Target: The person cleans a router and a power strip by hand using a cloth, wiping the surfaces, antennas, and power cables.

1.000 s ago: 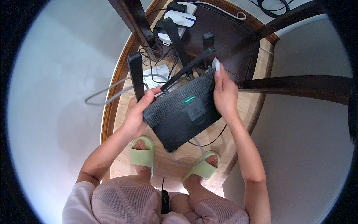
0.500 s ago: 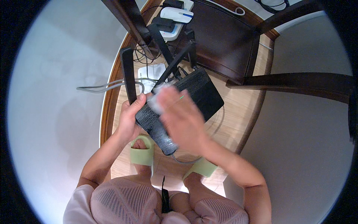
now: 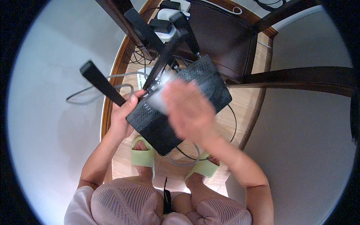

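Note:
A black router point(image 3: 152, 129) with several upright antennas is held up in front of me, its patterned top turned toward me. Round its left end my left hand point(image 3: 122, 118) is closed, the thumb on top near the base of the left antenna point(image 3: 102, 83). My right hand point(image 3: 191, 110), smeared by motion, lies over the middle of the router and presses a crumpled white wipe point(image 3: 160, 98) on its top. The wipe's edge shows past the fingertips; whether it is cloth or tissue I cannot tell. Part of the router's top is hidden under this hand.
Grey and black cables point(image 3: 84, 98) trail from the router. Behind it, a white power strip point(image 3: 167, 35) with black adapters stands by a dark wooden chair or stand point(image 3: 225, 41). A pale wall point(image 3: 56, 75) runs along the left; my green slippers point(image 3: 143, 157) are below on the wood floor.
The router has tilted and come nearer, its left antenna swinging out to the left. My left hand has shifted slightly left with it. The right hand and wipe have moved a little across the top.

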Tool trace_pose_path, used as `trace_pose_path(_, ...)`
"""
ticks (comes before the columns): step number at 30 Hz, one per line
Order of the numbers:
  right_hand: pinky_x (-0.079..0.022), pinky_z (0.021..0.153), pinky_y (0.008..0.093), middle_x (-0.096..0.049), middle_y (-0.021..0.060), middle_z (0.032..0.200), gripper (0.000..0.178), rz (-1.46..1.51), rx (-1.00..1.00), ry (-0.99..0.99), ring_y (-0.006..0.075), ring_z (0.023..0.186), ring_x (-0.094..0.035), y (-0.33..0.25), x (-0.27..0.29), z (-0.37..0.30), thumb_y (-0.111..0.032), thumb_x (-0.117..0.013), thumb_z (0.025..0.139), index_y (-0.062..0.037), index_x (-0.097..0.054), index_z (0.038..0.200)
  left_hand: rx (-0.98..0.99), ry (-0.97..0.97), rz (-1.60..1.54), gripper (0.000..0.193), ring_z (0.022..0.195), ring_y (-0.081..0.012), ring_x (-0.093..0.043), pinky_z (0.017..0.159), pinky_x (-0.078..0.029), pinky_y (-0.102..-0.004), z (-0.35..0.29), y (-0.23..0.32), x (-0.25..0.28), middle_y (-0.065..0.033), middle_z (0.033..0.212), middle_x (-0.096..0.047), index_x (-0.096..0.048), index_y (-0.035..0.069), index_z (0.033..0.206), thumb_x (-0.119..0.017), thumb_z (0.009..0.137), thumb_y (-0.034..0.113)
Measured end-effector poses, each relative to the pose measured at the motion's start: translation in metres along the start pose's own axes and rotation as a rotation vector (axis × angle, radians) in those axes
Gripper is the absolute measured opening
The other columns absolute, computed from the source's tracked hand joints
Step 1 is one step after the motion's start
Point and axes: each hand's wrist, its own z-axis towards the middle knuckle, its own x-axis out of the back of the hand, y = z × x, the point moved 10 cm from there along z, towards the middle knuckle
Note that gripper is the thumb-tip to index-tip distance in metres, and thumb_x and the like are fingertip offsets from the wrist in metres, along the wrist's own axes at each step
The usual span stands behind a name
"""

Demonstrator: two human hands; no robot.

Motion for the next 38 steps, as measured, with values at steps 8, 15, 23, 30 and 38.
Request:
trace_pose_path(8,-0.049,0.096,0.0462,-0.066,0.0175,0.107,0.02,-0.014,-0.158,0.24,0.0378,0.102,-0.061,0.065,0.016,0.013,0.0,-0.06,0.081,-0.0004,-0.066,0.1,0.019,-0.012,-0.021,0.041,0.09,-0.0152,-0.069,0.079,-0.056,-0.029,0.042,-0.006,-0.04,-0.0116,0.104,-0.07,-0.061,-0.007,0.119,-0.063,0.098,0.029)
trace_pose_path(15,-0.051,0.087,0.044,-0.065,0.0121,0.103,0.019,0.057,-0.006,0.04,0.035,0.095,-0.061,0.058,-0.017,0.022,0.0,-0.064,0.079,-0.0069,-0.065,0.096,0.157,-0.028,-0.172,0.037,0.09,-0.0155,-0.067,0.081,-0.054,-0.0301,0.066,-0.045,-0.034,-0.0061,0.102,-0.069,-0.064,0.003,0.111,-0.061,0.099,0.037)
trace_pose_path(23,-0.052,0.094,0.0411,-0.07,0.0173,0.11,0.017,-0.102,-0.408,0.14,0.0344,0.106,-0.067,0.141,0.026,0.016,-0.003,-0.061,0.089,-0.0014,-0.072,0.102,0.273,-0.06,-0.242,0.046,0.102,-0.0207,-0.066,0.092,-0.051,-0.0353,0.078,-0.049,-0.042,-0.0088,0.113,-0.068,-0.062,0.002,0.118,-0.054,0.1,0.044)
trace_pose_path(30,-0.042,0.111,0.0484,-0.065,0.0146,0.128,0.03,0.088,0.015,-0.227,0.0303,0.126,-0.058,0.009,-0.066,0.014,-0.003,-0.062,0.083,-0.0057,-0.071,0.112,0.415,-0.165,-0.43,0.035,0.093,-0.0196,-0.066,0.089,-0.053,-0.0382,0.076,-0.067,-0.047,-0.006,0.1,-0.068,-0.063,0.006,0.118,-0.057,0.1,0.034)
trace_pose_path(38,-0.038,0.112,0.0496,-0.06,0.0218,0.133,0.036,-0.209,-0.141,-0.106,0.0385,0.127,-0.055,0.113,-0.006,0.017,-0.009,-0.067,0.085,-0.0069,-0.069,0.121,0.341,-0.149,-0.398,0.049,0.108,-0.0247,-0.066,0.101,-0.048,-0.0413,0.081,-0.051,-0.055,-0.0119,0.118,-0.069,-0.06,-0.001,0.126,-0.051,0.101,0.04)
